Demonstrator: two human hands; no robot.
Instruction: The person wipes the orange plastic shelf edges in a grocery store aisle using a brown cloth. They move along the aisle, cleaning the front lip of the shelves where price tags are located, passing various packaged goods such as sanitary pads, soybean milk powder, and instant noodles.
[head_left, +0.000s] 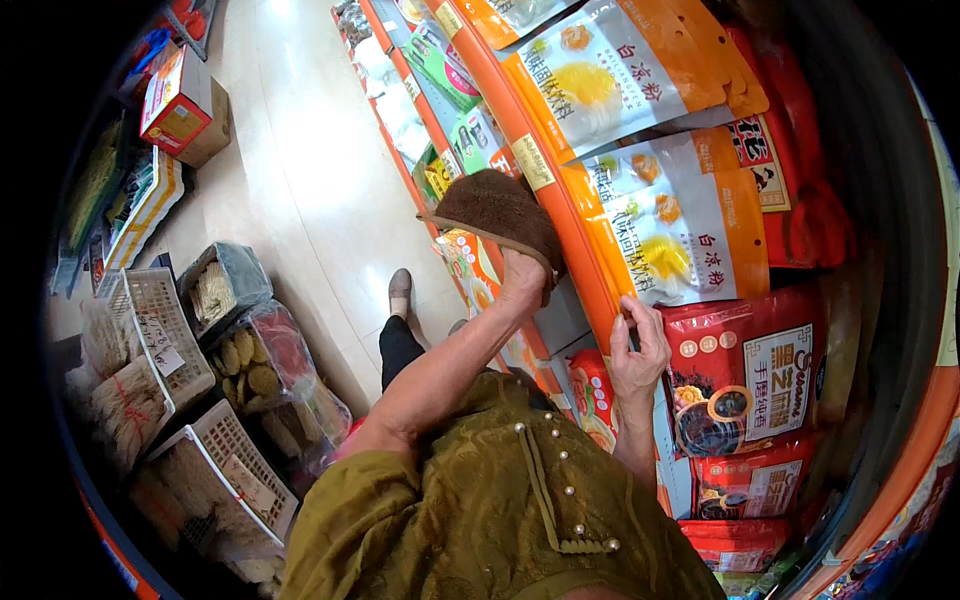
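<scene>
A brown cloth (491, 206) covers the fingers of my left hand (527, 276) and lies against the front of the orange shelf rail (559, 217). Only the wrist and the back part of that hand show. My right hand (639, 345) is at the same rail farther right, its fingertips by the lower corner of an orange-and-silver pouch (679, 251). Whether it pinches the pouch or the rail, I cannot tell. Another such pouch (600, 82) lies farther along the shelf. Red bags of sesame food (742, 375) are just right of my right hand.
Lower shelves hold green packets (442, 67) and red-orange noodle packs (469, 270). Across the tiled aisle (315, 172) stand white plastic baskets (180, 352) of dried goods, a clear bag (277, 352) and a cardboard box (187, 105). My shoe (401, 289) is on the floor.
</scene>
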